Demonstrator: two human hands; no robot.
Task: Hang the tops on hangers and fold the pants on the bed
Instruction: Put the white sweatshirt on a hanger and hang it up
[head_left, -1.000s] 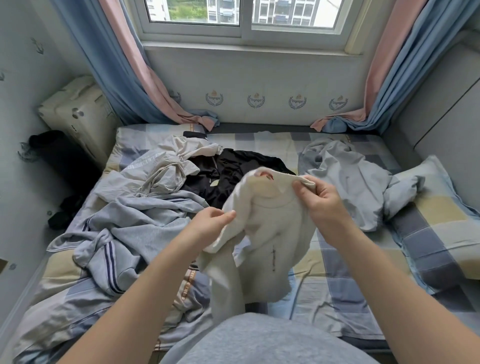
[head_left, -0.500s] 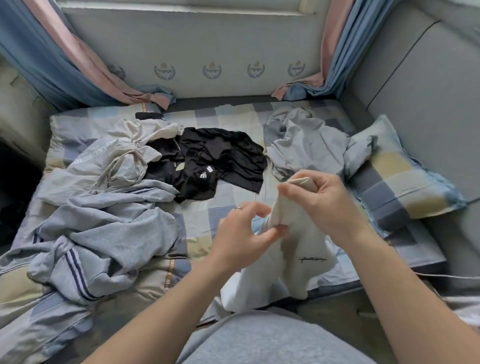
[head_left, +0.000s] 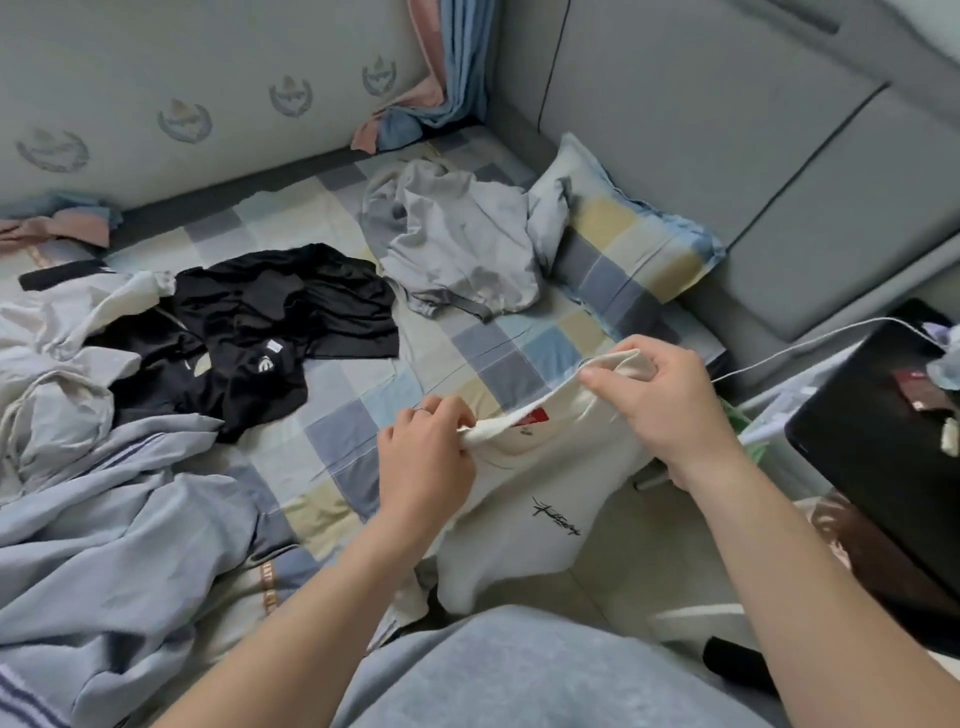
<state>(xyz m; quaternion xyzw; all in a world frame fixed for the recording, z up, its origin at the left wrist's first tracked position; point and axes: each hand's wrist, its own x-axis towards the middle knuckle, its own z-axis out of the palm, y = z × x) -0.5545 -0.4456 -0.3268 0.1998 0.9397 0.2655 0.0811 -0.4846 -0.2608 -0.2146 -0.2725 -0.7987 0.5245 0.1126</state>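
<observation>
Head view looks down on a bed (head_left: 358, 379) covered with a checked sheet in blue, grey and yellow. Both hands hold a cream top (head_left: 524, 504) by its neckline, above the near right corner of the bed. The left hand (head_left: 426, 457) has its fingers curled and pinches the collar edge at the lower side; a thin ring (head_left: 423, 411) is on one finger. The right hand (head_left: 660, 410) pinches the same collar higher and further right, between thumb and fingers, so the neck opening is stretched between the two hands. A red label shows inside the collar and a black script print is on the chest. The rest of the top hangs down in front of the person's grey clothing.

On the bed, a black top (head_left: 270, 322) lies crumpled to the left of the middle. A grey garment (head_left: 457, 249) lies bunched further back, touching a checked pillow (head_left: 634, 249) that leans near the grey padded headboard (head_left: 727, 130). A light blue garment (head_left: 130, 545) with dark stripes is spread over the near left part, and a pale beige garment (head_left: 57, 374) lies behind it. At the right edge there is a dark flat device (head_left: 883, 457) with a white cable (head_left: 810, 343). A pink and blue curtain (head_left: 441, 67) hangs in the far corner.
</observation>
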